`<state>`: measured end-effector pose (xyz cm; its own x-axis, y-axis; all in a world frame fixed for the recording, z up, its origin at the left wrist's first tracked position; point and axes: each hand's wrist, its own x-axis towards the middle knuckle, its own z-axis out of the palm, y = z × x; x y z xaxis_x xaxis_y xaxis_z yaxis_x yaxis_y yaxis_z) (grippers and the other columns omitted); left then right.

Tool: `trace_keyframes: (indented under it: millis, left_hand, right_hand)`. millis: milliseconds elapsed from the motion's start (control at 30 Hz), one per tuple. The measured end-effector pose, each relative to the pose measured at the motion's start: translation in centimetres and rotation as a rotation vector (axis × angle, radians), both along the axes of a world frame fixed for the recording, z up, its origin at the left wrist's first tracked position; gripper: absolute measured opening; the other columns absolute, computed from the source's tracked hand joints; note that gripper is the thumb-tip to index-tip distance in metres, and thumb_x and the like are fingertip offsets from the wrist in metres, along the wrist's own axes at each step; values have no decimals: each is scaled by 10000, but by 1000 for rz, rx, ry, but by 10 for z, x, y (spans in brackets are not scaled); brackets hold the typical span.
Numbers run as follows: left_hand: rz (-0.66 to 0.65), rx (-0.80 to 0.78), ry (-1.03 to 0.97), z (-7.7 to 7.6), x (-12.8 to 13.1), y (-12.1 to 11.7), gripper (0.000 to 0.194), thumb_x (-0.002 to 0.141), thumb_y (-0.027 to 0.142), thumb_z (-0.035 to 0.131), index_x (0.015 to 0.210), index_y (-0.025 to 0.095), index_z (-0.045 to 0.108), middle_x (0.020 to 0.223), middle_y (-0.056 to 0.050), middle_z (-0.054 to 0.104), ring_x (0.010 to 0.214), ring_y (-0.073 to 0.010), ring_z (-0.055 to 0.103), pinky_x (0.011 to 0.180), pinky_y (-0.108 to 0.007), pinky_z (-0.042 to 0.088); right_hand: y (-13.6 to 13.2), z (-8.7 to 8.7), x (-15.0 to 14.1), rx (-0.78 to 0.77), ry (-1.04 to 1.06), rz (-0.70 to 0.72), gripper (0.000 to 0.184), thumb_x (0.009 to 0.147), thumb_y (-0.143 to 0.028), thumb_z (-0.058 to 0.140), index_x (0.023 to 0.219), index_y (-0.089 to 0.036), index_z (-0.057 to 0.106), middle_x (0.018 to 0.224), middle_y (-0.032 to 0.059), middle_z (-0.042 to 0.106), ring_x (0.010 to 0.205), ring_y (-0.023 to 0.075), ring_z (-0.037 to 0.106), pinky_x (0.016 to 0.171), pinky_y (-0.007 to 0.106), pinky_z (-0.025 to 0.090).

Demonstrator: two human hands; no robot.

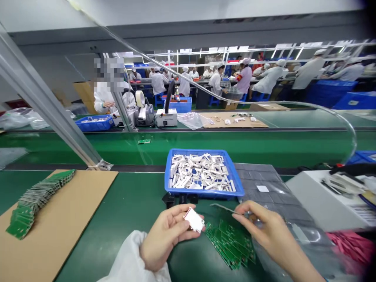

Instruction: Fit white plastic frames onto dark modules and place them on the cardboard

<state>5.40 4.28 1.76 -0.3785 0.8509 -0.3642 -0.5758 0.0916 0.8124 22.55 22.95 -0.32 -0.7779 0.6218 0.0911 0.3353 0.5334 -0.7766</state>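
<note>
Between the thumb and fingers of my left hand (172, 231) is a small white plastic piece (194, 220), its flat face turned up and a reddish line along one edge. My right hand (261, 221) pinches a thin flat piece (225, 207) by its end. That piece shows nearly edge-on, so its kind is unclear. Just below and between the hands, a fanned pile of green circuit boards (230, 243) lies on the green table (129, 219). Beyond the hands stands a blue tray (205, 192) holding many white plastic parts (199, 170).
Small black blocks (182, 199) sit before the tray. Cardboard (88, 203) at left carries a row of circuit boards (41, 196). Grey plastic sheeting (261, 176) and a white box (326, 199) lie right. A green conveyor (141, 150) crosses behind; co-workers sit farther back.
</note>
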Motion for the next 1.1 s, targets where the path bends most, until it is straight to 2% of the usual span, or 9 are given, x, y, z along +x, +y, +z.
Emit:
trace_keyframes:
  millis: [67,133,233,567,700,767,867,967,1100]
  left_hand:
    - [6,29,-13,-1,-1,-1,548,733,263,709,1220,107,510,1065,-159,692,967,-252,653,899,-401,485]
    - [5,63,-20,-3,-3,-2,530,749,247,698,1231,134,509,1076,-142,693,980,-242,649,895,-384,489]
    - [-16,94,-6,-7,-4,-4,464,777,246,672,1212,163,534,1077,-125,695,984,-238,651,880,-362,497]
    - [-41,71,70,-3,-2,-3,424,794,252,647,1200,180,550,1072,-105,701,1018,-233,640,900,-350,503]
    - [44,26,121,-3,6,0,470,776,273,666,1206,183,500,981,-89,729,954,-216,664,846,-314,516]
    - [99,-16,136,-6,10,1,372,805,302,629,1136,188,503,924,-80,739,912,-211,675,788,-302,530]
    - [95,-30,167,-5,10,1,191,829,313,596,941,171,536,913,-93,739,905,-218,677,773,-304,534]
    - [168,-11,237,7,-8,-8,178,817,302,610,902,161,543,922,-101,738,874,-225,687,757,-304,539]
    - [458,-11,418,27,-68,-20,234,780,311,644,964,194,561,918,-56,728,877,-200,676,759,-277,528]
  right_hand:
    - [-16,10,-7,-358,96,-8,245,793,-453,625,766,-224,541,662,-4,583,554,141,541,524,251,440]
    - [-35,17,-19,-694,117,93,307,750,-470,679,740,-208,520,593,-24,569,517,121,545,491,225,448]
    - [-57,18,-35,-915,82,174,340,701,-437,743,696,-185,514,547,-33,571,486,100,546,462,197,448]
    - [-58,-4,-41,-958,81,100,355,717,-407,741,685,-188,463,512,-44,600,443,79,554,440,166,445]
    - [-67,-7,-43,-938,77,104,365,727,-393,733,667,-194,434,523,-47,589,458,88,569,450,177,461]
    - [-71,-7,-43,-931,99,88,383,712,-400,743,658,-200,420,521,-56,559,473,101,575,444,187,466]
    - [-71,-4,-42,-891,116,86,370,697,-399,755,660,-196,448,538,-52,537,500,107,563,472,205,476]
    - [-65,3,-38,-782,125,188,262,791,-422,665,780,-177,571,692,8,595,617,126,576,588,247,495]
    - [-54,9,-32,-699,192,193,310,880,-473,515,819,-179,595,892,50,578,649,116,532,589,246,475]
